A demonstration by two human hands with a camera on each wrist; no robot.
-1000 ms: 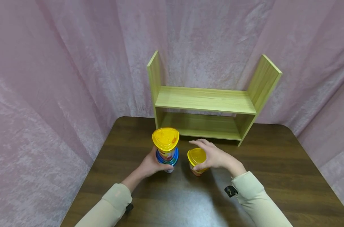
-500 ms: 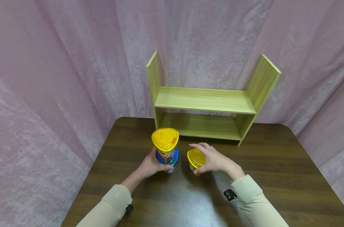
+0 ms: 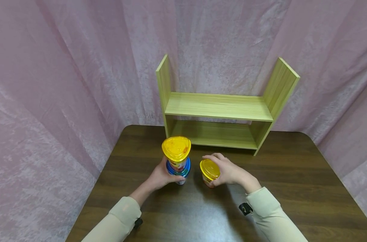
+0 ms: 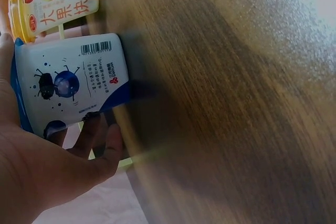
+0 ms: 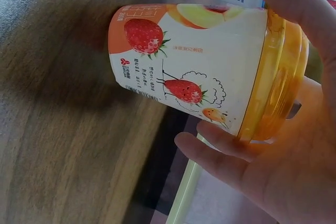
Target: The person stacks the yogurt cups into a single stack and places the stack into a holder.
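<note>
A: Cups first. Small orange cup [image 3: 209,172] with a yellow lid sits on the dark wooden table [image 3: 292,188], right of centre, in front of the shelf [image 3: 219,107]. Right hand [image 3: 231,173] wraps it from the side, fingers curled round the lid rim.

B: Lifted or resting?

A: Can't tell for sure. In the right wrist view the cup [image 5: 194,72] looks tilted toward the palm, strawberry print facing out, fingers [image 5: 220,153] under the lid edge, so probably tipped for a firm hold near the top.

B: Left side?

A: Left hand [image 3: 160,176] clasps the lower cup of a stack [image 3: 177,158], a blue-and-white cup [image 4: 71,82] with another yellow-lidded one on top. Fingers [image 4: 100,140] curl round the wall low down (likely steadying the tall stack from the base so it doesn't topple).

B: Do the stack and the orange cup touch?

A: Just beside each other; contact unclear. Left wrist view shows the orange cup [image 4: 58,1] right next to the blue one.

B: Rest?

A: Light green wooden shelf, two levels, at the table's far edge, near the cups. Pink curtain [image 3: 65,67] all round. Cream sleeves [image 3: 271,211] on both arms.
</note>
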